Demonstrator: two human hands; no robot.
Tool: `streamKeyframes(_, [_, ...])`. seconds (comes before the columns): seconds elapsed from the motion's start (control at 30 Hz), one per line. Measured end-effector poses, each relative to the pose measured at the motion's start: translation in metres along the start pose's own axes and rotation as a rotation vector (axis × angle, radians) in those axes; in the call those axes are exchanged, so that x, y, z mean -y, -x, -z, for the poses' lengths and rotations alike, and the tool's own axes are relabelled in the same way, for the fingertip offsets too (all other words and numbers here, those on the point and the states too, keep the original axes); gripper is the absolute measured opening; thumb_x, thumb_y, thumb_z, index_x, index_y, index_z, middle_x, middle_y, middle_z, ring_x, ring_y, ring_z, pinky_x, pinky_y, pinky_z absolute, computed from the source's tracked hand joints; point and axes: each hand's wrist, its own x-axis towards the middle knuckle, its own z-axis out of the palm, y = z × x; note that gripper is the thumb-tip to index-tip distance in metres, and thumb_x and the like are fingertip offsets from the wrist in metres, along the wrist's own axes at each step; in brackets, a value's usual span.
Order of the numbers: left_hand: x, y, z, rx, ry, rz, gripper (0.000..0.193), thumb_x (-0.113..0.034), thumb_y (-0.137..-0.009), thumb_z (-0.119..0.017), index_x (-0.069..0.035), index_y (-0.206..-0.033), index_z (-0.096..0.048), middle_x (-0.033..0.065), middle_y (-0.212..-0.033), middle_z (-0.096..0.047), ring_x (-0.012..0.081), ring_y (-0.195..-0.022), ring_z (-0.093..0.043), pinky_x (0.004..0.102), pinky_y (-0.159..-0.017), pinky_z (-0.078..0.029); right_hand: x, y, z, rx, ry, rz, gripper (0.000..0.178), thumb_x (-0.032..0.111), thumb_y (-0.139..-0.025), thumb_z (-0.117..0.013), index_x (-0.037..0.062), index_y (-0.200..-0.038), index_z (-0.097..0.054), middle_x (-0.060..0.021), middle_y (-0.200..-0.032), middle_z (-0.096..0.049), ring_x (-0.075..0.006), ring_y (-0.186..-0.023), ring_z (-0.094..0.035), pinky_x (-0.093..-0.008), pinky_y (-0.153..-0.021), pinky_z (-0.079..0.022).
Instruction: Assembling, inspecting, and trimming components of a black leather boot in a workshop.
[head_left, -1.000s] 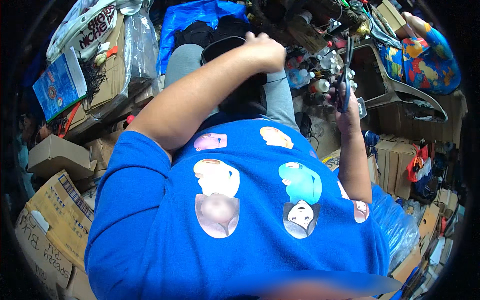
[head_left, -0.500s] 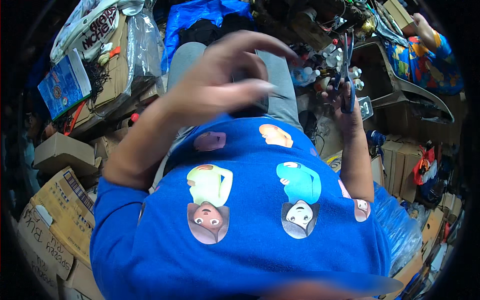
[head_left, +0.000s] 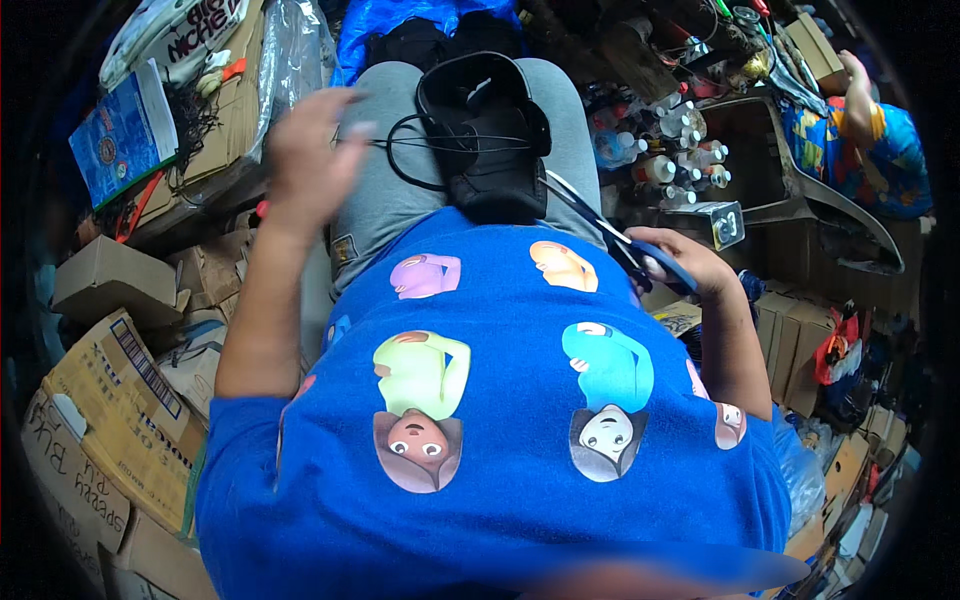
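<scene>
On my lap, between my thighs, rests a black shoe [head_left: 495,180] with its opening turned away from me. Thin black cord [head_left: 405,180] loops out of its left side and stretches toward my left hand [head_left: 315,155]. That hand is raised left of the shoe and smeared by motion, so whether its fingers grip the cord is unclear. My right hand [head_left: 675,260] is closed round the dark handles of a pair of scissors [head_left: 590,215]. Their blades are a little apart and point at the shoe's right side.
Several plastic bottles [head_left: 675,150] stand beyond my right knee, near a clear box [head_left: 715,222]. A person in colourful clothing [head_left: 880,150] is at the far right. Cardboard boxes [head_left: 120,285] and a blue booklet [head_left: 125,135] lie to the left.
My left hand has swung left, away from over my lap, uncovering the shoe. My right hand has lowered the scissors from upright to slanting toward the shoe.
</scene>
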Motion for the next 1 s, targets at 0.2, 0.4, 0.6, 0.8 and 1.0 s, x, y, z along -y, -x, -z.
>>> streamKeyframes(0.2, [-0.051, -0.030, -0.081, 0.310, 0.009, -0.357, 0.032, -0.025, -0.071, -0.069, -0.007, -0.096, -0.061, 0.0088, -0.086, -0.060, 0.0271, -0.090, -0.055, 0.0381, -0.079, -0.040, 0.003, -0.018, -0.008, -0.062, 0.150, 0.005, 0.051, 0.044, -0.078, -0.066, 0.0010, -0.104, -0.056, 0.0002, -0.080, -0.055, -0.0071, -0.070, -0.051, -0.0206, -0.063, -0.043])
streamKeyframes(0.4, [-0.047, -0.015, -0.084, 0.305, 0.005, -0.419, 0.012, -0.019, -0.075, -0.065, -0.009, -0.081, -0.062, 0.0039, -0.078, -0.057, 0.0225, -0.085, -0.053, 0.0356, -0.077, -0.036, 0.007, -0.036, -0.013, -0.125, 0.229, -0.018, 0.055, 0.054, -0.079, -0.059, 0.0032, -0.100, -0.060, -0.0010, -0.085, -0.057, -0.0083, -0.080, -0.048, -0.0231, -0.073, -0.040])
streamKeyframes(0.6, [-0.049, -0.007, -0.082, 0.228, 0.020, -0.403, 0.010, -0.018, -0.076, -0.064, -0.009, -0.081, -0.062, 0.0038, -0.079, -0.059, 0.0219, -0.089, -0.053, 0.0360, -0.082, -0.035, 0.015, -0.055, -0.025, -0.161, 0.191, 0.003, 0.051, 0.051, -0.079, -0.061, 0.0040, -0.097, -0.060, 0.0000, -0.082, -0.057, -0.0080, -0.076, -0.049, -0.0221, -0.070, -0.040])
streamKeyframes(0.8, [-0.045, -0.007, -0.080, 0.243, 0.002, -0.410, 0.009, -0.017, -0.075, -0.064, -0.008, -0.078, -0.062, 0.0044, -0.078, -0.059, 0.0215, -0.089, -0.053, 0.0368, -0.082, -0.035, 0.007, -0.075, -0.028, -0.142, 0.101, 0.065, 0.040, 0.042, -0.080, -0.064, 0.0044, -0.091, -0.058, 0.0029, -0.074, -0.055, -0.0047, -0.065, -0.047, -0.0192, -0.056, -0.038])
streamKeyframes(1.0, [-0.039, -0.007, -0.083, 0.260, -0.049, -0.467, 0.007, -0.017, -0.073, -0.064, -0.011, -0.074, -0.061, 0.0031, -0.074, -0.056, 0.0202, -0.085, -0.053, 0.0376, -0.082, -0.036, 0.003, -0.080, -0.025, -0.128, 0.096, 0.075, 0.033, 0.035, -0.080, -0.067, 0.0044, -0.086, -0.056, 0.0035, -0.072, -0.054, -0.0033, -0.064, -0.046, -0.0194, -0.053, -0.036])
